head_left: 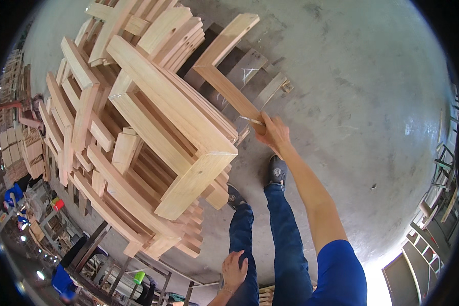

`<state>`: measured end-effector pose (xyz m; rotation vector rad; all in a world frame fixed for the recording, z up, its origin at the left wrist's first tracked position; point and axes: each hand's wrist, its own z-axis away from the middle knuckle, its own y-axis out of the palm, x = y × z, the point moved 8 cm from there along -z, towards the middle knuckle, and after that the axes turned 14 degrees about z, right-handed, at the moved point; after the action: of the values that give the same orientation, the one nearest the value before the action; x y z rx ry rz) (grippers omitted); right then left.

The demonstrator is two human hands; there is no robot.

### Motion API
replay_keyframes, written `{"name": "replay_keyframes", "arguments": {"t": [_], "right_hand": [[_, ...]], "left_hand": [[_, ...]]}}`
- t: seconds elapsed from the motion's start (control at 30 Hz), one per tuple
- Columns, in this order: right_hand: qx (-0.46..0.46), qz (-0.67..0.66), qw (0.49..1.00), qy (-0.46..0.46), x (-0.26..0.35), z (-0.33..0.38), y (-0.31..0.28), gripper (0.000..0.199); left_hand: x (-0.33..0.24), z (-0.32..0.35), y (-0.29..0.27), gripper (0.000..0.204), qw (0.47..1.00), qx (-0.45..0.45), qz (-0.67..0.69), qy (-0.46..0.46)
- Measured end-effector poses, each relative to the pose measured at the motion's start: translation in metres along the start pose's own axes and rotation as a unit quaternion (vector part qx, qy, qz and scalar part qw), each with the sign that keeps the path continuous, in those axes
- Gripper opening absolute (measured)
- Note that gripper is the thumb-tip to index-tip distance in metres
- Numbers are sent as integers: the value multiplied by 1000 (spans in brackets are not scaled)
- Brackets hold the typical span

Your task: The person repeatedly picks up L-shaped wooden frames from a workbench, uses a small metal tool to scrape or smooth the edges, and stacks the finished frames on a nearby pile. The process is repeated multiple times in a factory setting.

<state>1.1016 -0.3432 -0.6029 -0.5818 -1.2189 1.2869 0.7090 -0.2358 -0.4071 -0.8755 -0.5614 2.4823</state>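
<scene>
My right hand (275,133) is closed around the near end of an L-shaped wooden frame piece (227,89). Its far arm angles up and away above grey-brown boards on the floor. A thin pale strip (252,120) crosses the wood right by my fingers; whether it is a tool or part of the piece I cannot make out. Low in the picture, my left hand (234,270) hangs in front of my left thigh, loosely bent with fingers a little apart and nothing visible in it. Left of the held piece stands a big stack of similar light wooden frames (188,127).
Weathered boards (250,69) lie under and beside the stack on the concrete floor (362,107). My shoes (277,171) stand close to the stack's near corner. Metal racks and ladder-like frames (426,245) line the right edge. Workbenches and people in blue (61,280) are at lower left.
</scene>
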Motion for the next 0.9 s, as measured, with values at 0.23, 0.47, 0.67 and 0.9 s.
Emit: {"name": "replay_keyframes", "arguments": {"t": [0.23,0.47,0.67,0.9], "right_hand": [[-89,-16,996,-10,-19,-13,24,66],[-36,-12,998,40,-36,17,42,67],[-24,-5,999,36,-38,16,46,60],[-28,-5,999,34,-43,11,39,61]], "left_hand": [[-7,-8,13,28,1000,11,13,-7],[-4,-12,12,28,999,24,32,-34],[-1,-14,11,29,998,38,34,-27],[1,-15,9,29,998,45,42,-12]]}}
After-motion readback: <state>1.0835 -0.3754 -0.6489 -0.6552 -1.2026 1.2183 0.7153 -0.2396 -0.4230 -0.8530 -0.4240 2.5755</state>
